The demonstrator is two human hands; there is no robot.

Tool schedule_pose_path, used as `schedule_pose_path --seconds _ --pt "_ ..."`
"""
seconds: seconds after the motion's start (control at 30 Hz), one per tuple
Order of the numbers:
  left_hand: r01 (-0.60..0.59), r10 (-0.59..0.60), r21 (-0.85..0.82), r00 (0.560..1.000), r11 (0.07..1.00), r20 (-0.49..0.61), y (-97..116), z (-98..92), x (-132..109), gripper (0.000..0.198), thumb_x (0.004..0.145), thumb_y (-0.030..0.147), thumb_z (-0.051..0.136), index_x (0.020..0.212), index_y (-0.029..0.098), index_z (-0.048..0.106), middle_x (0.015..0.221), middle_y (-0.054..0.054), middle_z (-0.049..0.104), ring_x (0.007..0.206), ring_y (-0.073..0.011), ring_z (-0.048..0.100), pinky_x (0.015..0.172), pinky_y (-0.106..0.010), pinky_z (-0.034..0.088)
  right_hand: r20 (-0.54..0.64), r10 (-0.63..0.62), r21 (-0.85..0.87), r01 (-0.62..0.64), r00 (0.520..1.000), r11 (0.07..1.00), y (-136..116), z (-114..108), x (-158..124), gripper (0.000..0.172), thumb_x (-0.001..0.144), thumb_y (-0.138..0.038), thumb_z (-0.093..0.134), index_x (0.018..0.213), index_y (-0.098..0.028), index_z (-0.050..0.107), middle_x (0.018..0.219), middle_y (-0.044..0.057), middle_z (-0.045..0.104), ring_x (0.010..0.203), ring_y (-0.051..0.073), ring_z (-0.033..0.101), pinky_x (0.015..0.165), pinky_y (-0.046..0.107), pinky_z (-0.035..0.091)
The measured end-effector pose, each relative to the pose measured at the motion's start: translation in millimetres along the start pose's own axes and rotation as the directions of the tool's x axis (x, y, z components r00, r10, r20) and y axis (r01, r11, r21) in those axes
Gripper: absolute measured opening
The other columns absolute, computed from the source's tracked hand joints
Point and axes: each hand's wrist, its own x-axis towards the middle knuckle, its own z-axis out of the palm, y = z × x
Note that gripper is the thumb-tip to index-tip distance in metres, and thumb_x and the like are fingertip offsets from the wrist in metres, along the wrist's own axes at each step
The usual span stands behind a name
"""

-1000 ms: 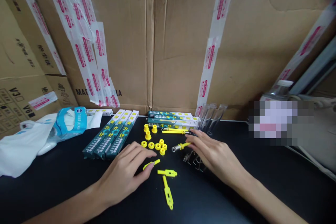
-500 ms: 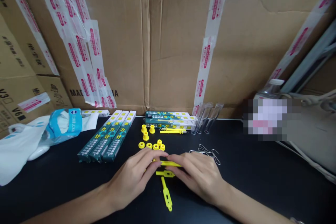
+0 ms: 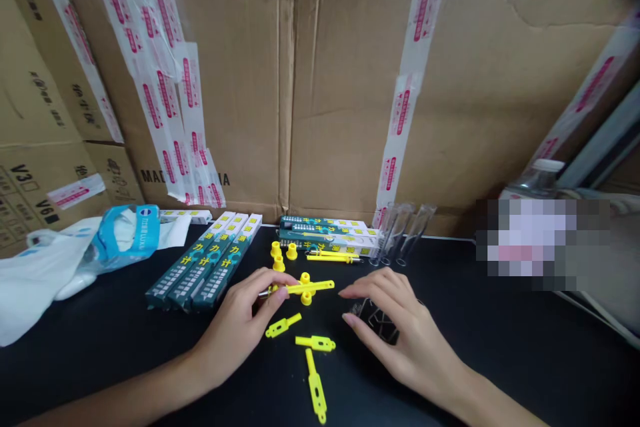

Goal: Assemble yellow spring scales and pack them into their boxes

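My left hand [image 3: 257, 310] pinches a thin yellow plastic rod [image 3: 323, 286] between thumb and fingers. The rod points right, has a small hole at its free end, and shows a bit of metal at the held end. Small yellow bushings [image 3: 306, 299] show around it. Apart from the rod, my right hand [image 3: 395, 323] is open, thumb and fingers spread, over bent metal wire hooks [image 3: 373, 313] partly hidden by it. Below the hands lie three flat yellow slotted pieces: a left one [image 3: 283, 326], a middle one [image 3: 316, 343] and a lower one [image 3: 316, 387].
Yellow flanged caps [image 3: 278, 263] and yellow rods with metal ends [image 3: 334, 257] lie farther back. Clear tubes [image 3: 395, 233] stand near green-and-white boxes [image 3: 327, 240]; more long boxes [image 3: 205, 263] lie left. A tissue pack [image 3: 127, 237] and a bottle [image 3: 537, 177] flank them. Cardboard [image 3: 340, 100] walls the back.
My right hand has let go of the yellow rod and moved right, its fingers opening. My left hand keeps the rod, slightly higher. The left slotted piece has come into sight. The view has shifted slightly.
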Motion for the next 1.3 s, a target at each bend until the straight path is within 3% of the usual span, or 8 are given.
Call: schedule_pose_path --seconds 0.17,0.4,0.6,0.77,0.87,1.0,1.17,1.3 --pt "-0.049 0.048 0.030 0.999 0.998 0.012 1 1.1 1 0.018 0.099 0.026 0.053 0.103 0.025 0.070 0.101 -0.001 0.070 0.096 -0.0192 0.066 0.085 -0.030 0.049 0.028 0.034 0.042 -0.036 0.999 0.998 -7 8 -2 0.020 0.095 -0.023 0.063 0.114 -0.024 0.056 0.099 0.005 0.068 0.093 0.025 0.059 0.082 0.042 0.044" --pt "-0.100 0.098 0.008 0.990 0.995 0.100 5 4.3 -6 0.021 0.098 0.026 0.053 0.108 0.026 0.072 0.098 -0.003 0.068 0.083 -0.0173 0.063 0.067 -0.025 0.048 -0.008 0.012 0.094 -0.011 1.000 0.995 -10 11 -2 0.009 0.098 -0.019 0.059 0.105 -0.025 0.059 0.087 0.001 0.066 0.082 0.021 0.059 0.076 0.037 0.044" --pt "0.129 -0.133 -0.190 0.991 0.973 -0.007 2 1.8 1 0.019 0.096 0.036 0.056 0.106 0.023 0.066 0.103 -0.003 0.068 0.095 -0.0198 0.064 0.078 -0.027 0.049 0.003 0.146 0.062 -0.146 0.989 0.987 -10 13 -6 0.034 0.094 -0.024 0.066 0.125 -0.026 0.052 0.094 0.003 0.065 0.088 0.024 0.060 0.079 0.040 0.047" --pt "0.225 -0.245 -0.281 0.969 0.933 -0.035 -4 0.6 4 0.032 0.097 0.047 0.049 0.110 0.022 0.065 0.087 -0.001 0.061 0.067 -0.0141 0.052 0.056 -0.024 0.038 0.064 0.069 0.085 -0.074 0.996 0.994 -13 12 -5 0.011 0.097 -0.021 0.059 0.106 -0.027 0.059 0.097 0.003 0.067 0.092 0.024 0.060 0.082 0.042 0.047" --pt "0.266 -0.298 -0.326 0.953 0.907 -0.051 -4 1.0 3 0.038 0.097 0.053 0.047 0.113 0.022 0.064 0.083 0.001 0.054 0.060 -0.0118 0.041 0.052 -0.024 0.031 0.130 -0.017 0.107 0.003 0.991 0.994 -17 11 -3 0.017 0.098 -0.014 0.054 0.110 -0.026 0.058 0.099 0.003 0.068 0.092 0.024 0.059 0.082 0.042 0.047" --pt "0.280 -0.333 -0.329 0.935 0.902 -0.118 -3 1.0 4 0.039 0.093 0.056 0.053 0.108 0.023 0.065 0.079 0.001 0.051 0.063 -0.0130 0.041 0.052 -0.023 0.029 0.142 -0.074 0.122 0.057 0.987 0.991 -21 12 -3 0.023 0.097 -0.009 0.051 0.113 -0.025 0.057 0.098 0.004 0.068 0.090 0.024 0.059 0.078 0.040 0.049" --pt "0.291 -0.339 -0.344 0.936 0.893 -0.089 -4 -0.7 7 0.038 0.090 0.057 0.056 0.096 0.021 0.066 0.069 0.004 0.047 0.053 -0.0096 0.031 0.048 -0.023 0.024 0.139 0.018 0.098 -0.032 0.990 0.995 -19 15 -4 0.022 0.099 -0.011 0.049 0.113 -0.026 0.056 0.099 0.004 0.068 0.093 0.024 0.060 0.082 0.042 0.050" --pt "0.334 -0.374 -0.361 0.927 0.871 -0.043 -1 -2.3 8 0.039 0.084 0.058 0.064 0.091 0.020 0.071 0.073 0.002 0.055 0.050 -0.0078 0.032 0.045 -0.022 0.024 0.141 0.097 0.050 -0.105 0.985 0.993 -15 16 -3 0.020 0.100 -0.016 0.048 0.114 -0.027 0.057 0.104 0.005 0.067 0.097 0.025 0.060 0.088 0.046 0.049"
